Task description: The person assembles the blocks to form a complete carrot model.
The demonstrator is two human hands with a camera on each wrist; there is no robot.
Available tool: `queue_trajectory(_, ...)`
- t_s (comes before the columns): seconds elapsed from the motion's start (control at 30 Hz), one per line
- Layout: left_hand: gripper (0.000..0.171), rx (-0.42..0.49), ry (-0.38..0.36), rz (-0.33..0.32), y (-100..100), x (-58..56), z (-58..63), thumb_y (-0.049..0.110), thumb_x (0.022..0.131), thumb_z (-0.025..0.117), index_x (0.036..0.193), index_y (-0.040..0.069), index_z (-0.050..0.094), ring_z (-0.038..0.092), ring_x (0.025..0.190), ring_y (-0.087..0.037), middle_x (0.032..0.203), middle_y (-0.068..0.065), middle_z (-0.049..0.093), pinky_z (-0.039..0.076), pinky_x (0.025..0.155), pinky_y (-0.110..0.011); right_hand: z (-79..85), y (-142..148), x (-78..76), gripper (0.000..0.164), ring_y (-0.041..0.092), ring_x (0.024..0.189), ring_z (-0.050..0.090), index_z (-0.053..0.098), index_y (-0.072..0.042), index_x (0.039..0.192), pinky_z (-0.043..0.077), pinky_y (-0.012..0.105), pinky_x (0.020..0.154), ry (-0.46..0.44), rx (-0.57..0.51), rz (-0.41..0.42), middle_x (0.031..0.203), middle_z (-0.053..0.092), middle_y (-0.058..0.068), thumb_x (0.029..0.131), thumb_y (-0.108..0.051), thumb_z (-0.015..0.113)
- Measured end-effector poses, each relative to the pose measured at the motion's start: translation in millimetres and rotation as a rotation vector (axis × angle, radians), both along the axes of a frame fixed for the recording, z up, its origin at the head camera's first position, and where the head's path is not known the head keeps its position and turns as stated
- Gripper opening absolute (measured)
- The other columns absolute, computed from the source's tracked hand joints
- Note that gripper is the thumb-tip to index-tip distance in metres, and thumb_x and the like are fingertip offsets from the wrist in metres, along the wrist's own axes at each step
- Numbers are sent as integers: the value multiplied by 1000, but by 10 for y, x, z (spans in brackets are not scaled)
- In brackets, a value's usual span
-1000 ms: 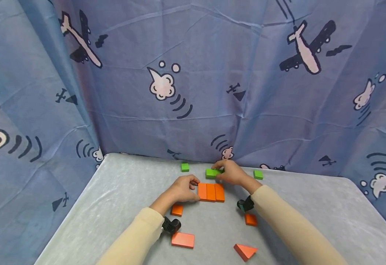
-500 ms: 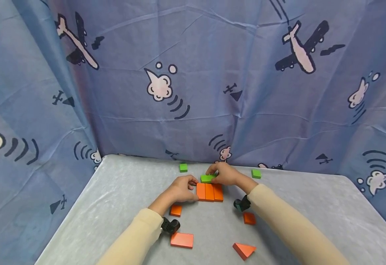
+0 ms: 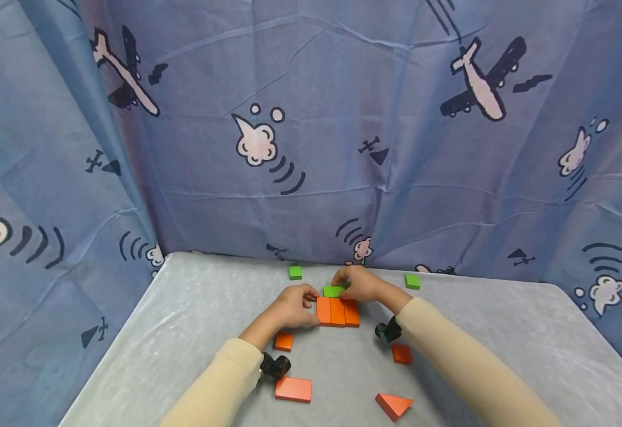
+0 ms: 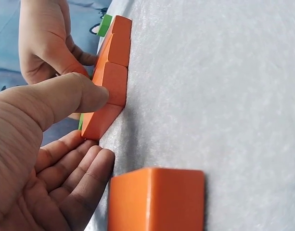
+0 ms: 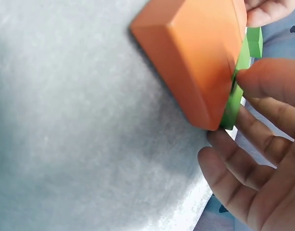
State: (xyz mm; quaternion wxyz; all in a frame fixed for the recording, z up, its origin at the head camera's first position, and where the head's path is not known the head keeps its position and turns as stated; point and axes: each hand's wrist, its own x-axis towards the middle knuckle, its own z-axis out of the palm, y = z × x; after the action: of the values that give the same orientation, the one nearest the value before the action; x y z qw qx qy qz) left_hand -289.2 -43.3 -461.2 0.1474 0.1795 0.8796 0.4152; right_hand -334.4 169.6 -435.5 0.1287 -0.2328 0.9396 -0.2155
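Three long orange blocks lie side by side in a row at mid-table. My left hand (image 3: 292, 305) holds the row's leftmost orange block (image 3: 324, 312). In the left wrist view the thumb (image 4: 92, 96) presses its near end, while the fingers are by its far end. Behind the row lies a green block (image 3: 332, 292), long side toward the orange blocks' far ends. My right hand (image 3: 361, 284) pinches this green block between thumb and fingers, covering its right part. In the right wrist view the green block (image 5: 231, 111) runs right along the orange blocks (image 5: 205, 57).
Small green blocks stand at the back left (image 3: 295, 273) and back right (image 3: 412, 281). Nearer are two small orange blocks, left (image 3: 283, 341) and right (image 3: 402, 354), a flat salmon block (image 3: 293, 389) and an orange triangular block (image 3: 394, 406). A blue curtain (image 3: 311, 148) hangs behind the table.
My right hand has brought the green block left and toward me, up to the far ends of the orange row. My left hand has stayed at the row's left side.
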Motion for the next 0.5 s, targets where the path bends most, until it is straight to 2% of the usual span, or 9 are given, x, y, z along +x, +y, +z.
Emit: queue_trajectory(0.5, 51, 11, 14, -10, 0, 0, -3, 14, 71, 83, 117, 8, 63, 59, 95, -18, 114, -7, 64, 51, 82, -33, -1, -38, 36, 21, 20, 92, 63, 70, -7, 100, 52, 39, 86, 49, 0, -8, 95, 70, 4, 79, -7, 74)
